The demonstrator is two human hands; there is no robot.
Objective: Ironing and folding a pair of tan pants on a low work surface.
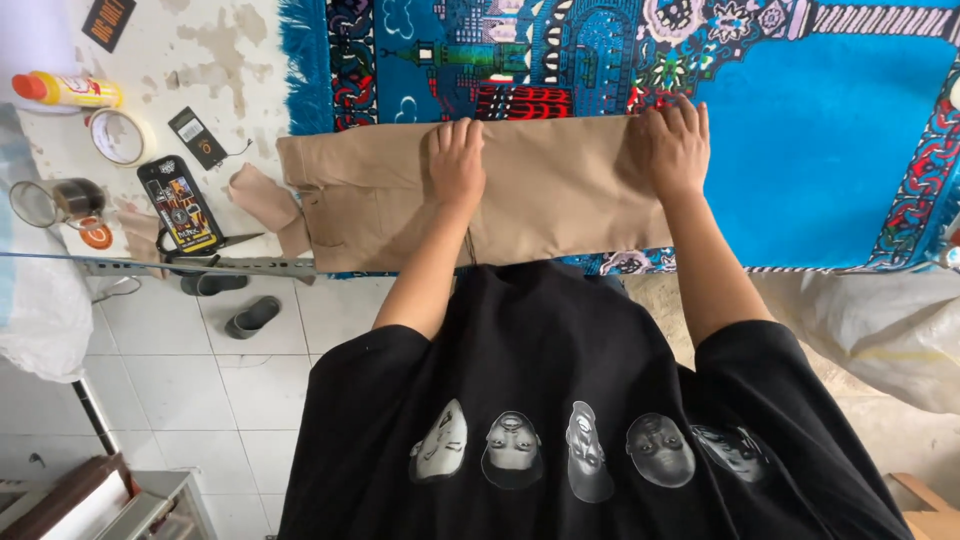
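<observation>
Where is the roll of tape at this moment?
In the head view the roll of tape lies on the worn white table, far left of the left hand, just below the yellow bottle and above the phone.

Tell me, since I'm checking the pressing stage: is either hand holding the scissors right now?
No: both the left hand and the right hand lie flat on the tan trousers, while the scissors rest apart.

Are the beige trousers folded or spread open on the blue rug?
Folded: the beige trousers lie as one narrow band, legs stacked, both hands flat on top.
</observation>
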